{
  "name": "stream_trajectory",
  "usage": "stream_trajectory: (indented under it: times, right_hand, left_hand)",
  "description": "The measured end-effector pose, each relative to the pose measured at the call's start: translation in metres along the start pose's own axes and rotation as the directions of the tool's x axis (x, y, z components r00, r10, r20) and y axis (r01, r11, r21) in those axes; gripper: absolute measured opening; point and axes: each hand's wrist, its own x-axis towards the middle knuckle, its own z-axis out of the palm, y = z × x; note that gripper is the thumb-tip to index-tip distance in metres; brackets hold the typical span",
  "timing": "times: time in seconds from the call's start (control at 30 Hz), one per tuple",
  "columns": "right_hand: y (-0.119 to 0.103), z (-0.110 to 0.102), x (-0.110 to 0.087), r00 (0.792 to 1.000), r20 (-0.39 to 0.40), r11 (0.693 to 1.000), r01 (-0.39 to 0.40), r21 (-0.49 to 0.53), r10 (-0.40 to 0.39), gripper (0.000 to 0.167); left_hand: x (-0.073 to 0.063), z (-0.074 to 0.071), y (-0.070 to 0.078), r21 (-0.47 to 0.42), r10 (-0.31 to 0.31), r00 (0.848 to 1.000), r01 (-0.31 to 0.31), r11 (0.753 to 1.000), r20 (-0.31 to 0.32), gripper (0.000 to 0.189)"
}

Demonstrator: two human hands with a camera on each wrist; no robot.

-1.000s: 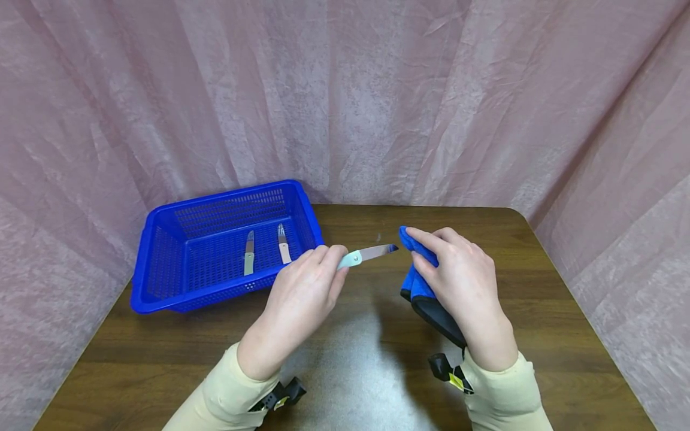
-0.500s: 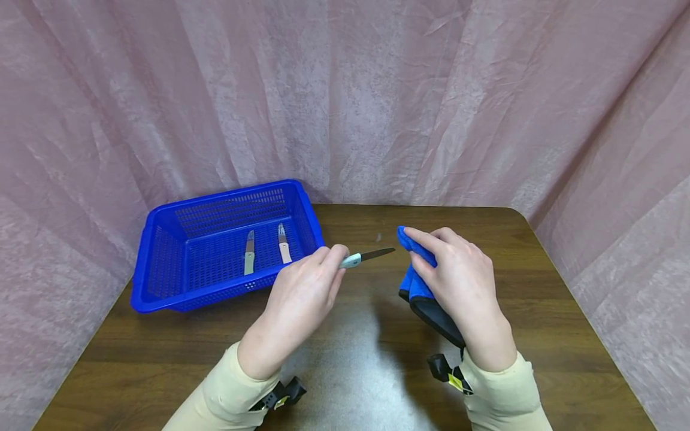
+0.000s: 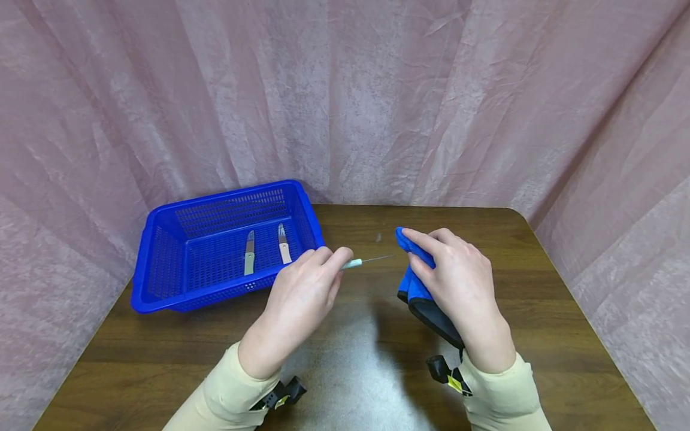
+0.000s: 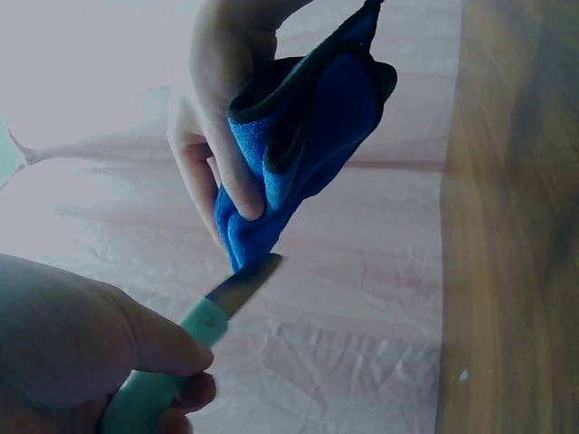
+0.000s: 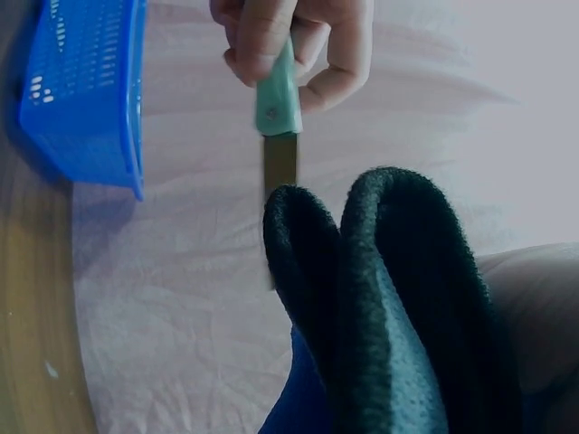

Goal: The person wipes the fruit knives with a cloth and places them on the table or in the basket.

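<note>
My left hand (image 3: 302, 299) grips the mint-green handle of a small knife (image 3: 353, 263) above the table. In the head view its blade is edge-on, a thin line pointing right; the left wrist view shows the blade's flat side. Opposite the tip, my right hand (image 3: 458, 281) pinches a folded blue cloth (image 3: 416, 284) with a dark border between thumb and fingers. A small gap shows between blade tip and cloth in the head view. Much of the knife handle is hidden in the left palm. Two more knives lie apart: a greenish-handled knife (image 3: 249, 254) and a pink-handled knife (image 3: 284, 244).
A blue perforated basket (image 3: 167, 302) holds those two knives and stands left of the hands on the wooden table (image 3: 544, 335). Pink curtains (image 3: 377, 108) hang behind the table. A small pale mark (image 3: 378, 237) shows on the tabletop.
The knife has rolled in my left hand, its blade going from flat-side up to edge-on and its tip dipping slightly. My right hand with the cloth has shifted slightly left.
</note>
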Motion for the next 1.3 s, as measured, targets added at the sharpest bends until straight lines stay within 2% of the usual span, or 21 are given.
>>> stream_trajectory:
  times: [0.2, 0.67, 0.8, 1.07, 1.3]
  right_hand:
    - [-0.001, 0.001, 0.0, 1.0, -0.004, 1.0, 0.008, -0.002, -0.008, 0.041]
    - [-0.006, 0.001, -0.002, 0.999, -0.011, 0.999, 0.037, 0.004, -0.037, 0.042]
    - [-0.009, 0.003, -0.003, 0.998, -0.023, 0.998, 0.065, -0.001, -0.065, 0.043]
    - [-0.023, 0.013, -0.007, 0.984, -0.053, 0.985, 0.171, -0.003, -0.171, 0.043]
    - [-0.031, 0.016, -0.011, 0.975, -0.059, 0.977, 0.213, 0.012, -0.212, 0.044]
  left_hand:
    - [0.0, 0.0, 0.0, -0.01, -0.007, 1.0, 0.007, 1.0, -0.018, 0.021]
    - [0.002, 0.0, 0.0, 0.021, -0.009, 0.999, 0.01, 1.0, -0.048, 0.024]
    - [0.002, 0.0, 0.0, 0.016, -0.002, 0.998, 0.003, 1.0, -0.057, 0.027]
    - [0.001, 0.0, 0.001, 0.012, -0.004, 0.999, 0.005, 1.0, -0.05, 0.029]
    - [0.002, 0.0, 0.001, 0.02, -0.003, 0.999, 0.003, 1.0, -0.041, 0.028]
